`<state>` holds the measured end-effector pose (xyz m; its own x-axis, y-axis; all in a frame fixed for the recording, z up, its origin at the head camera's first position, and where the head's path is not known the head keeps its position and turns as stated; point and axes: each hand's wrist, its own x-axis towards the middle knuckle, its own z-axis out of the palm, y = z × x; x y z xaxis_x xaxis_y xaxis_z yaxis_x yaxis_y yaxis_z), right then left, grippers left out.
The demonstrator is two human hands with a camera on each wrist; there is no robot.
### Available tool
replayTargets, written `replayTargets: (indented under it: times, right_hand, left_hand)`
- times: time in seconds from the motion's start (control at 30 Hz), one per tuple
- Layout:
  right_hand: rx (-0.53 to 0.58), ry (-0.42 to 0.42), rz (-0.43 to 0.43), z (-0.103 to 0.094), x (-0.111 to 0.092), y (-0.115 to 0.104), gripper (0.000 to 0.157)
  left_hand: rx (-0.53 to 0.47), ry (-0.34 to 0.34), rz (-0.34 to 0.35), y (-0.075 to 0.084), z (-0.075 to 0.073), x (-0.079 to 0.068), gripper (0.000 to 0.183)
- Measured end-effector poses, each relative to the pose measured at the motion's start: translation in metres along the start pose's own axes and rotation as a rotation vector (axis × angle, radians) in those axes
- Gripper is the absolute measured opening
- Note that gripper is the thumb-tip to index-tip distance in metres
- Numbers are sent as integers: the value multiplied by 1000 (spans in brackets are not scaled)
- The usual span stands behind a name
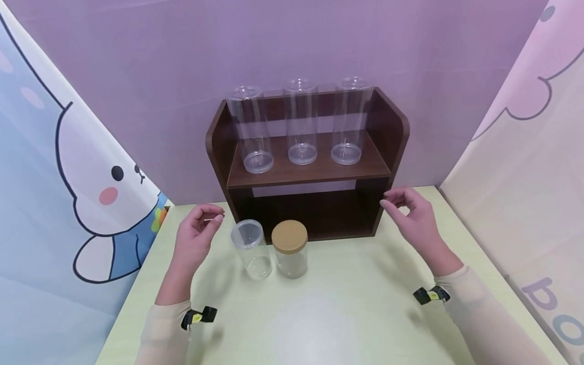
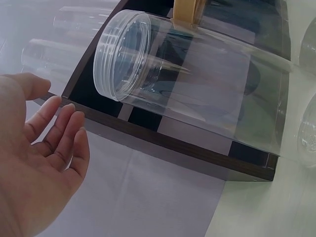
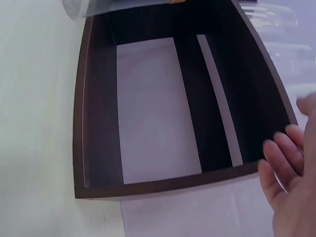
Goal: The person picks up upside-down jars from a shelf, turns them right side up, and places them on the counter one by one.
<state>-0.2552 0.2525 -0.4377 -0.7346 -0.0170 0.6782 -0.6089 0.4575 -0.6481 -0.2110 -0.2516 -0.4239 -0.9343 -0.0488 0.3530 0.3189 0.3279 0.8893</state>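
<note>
My left hand point(image 1: 195, 235), its fingers loosely bent and holding nothing, hovers left of a clear plastic jar point(image 1: 257, 256) with a clear lid. Beside that jar stands a shorter clear jar point(image 1: 293, 264) with a tan lid point(image 1: 289, 236). Both are upright on the table before a dark brown two-tier shelf point(image 1: 310, 175). By the shelf's right side is my right hand point(image 1: 412, 215), also loosely bent around nothing; whether its fingertips touch the panel I cannot tell. In the left wrist view the clear-lidded jar point(image 2: 197, 89) lies apart from the left hand point(image 2: 42, 153).
On the upper shelf board stand three tall clear cylinders: a left one point(image 1: 258, 162), a middle one point(image 1: 302, 153) and a right one point(image 1: 345, 153). A purple cloth point(image 1: 150, 61) hangs behind the shelf. Printed curtains flank the pale table point(image 1: 347, 299).
</note>
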Motion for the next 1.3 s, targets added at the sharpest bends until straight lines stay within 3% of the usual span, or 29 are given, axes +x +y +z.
replayTargets:
  times: [0.13, 0.27, 0.5, 0.73, 0.93, 1.3]
  right_hand:
    - [4, 111, 94, -3, 6, -14, 19]
    - [33, 147, 125, -4, 11, -17, 29]
    - [81, 132, 127, 2, 18, 20, 44]
    - [134, 170, 198, 9, 20, 28, 35]
    - [103, 247, 249, 18, 19, 27, 30]
    - [67, 275, 265, 24, 17, 25, 27]
  left_hand:
    - [10, -22, -4, 0, -1, 0, 27]
    - [15, -28, -2, -1, -1, -1, 26]
    - [23, -26, -4, 0, -2, -2, 25]
    - [26, -28, -10, 2, -1, -2, 25]
    - [10, -34, -2, 3, 0, -2, 25]
    - [19, -38, 34, 7, 2, -1, 24]
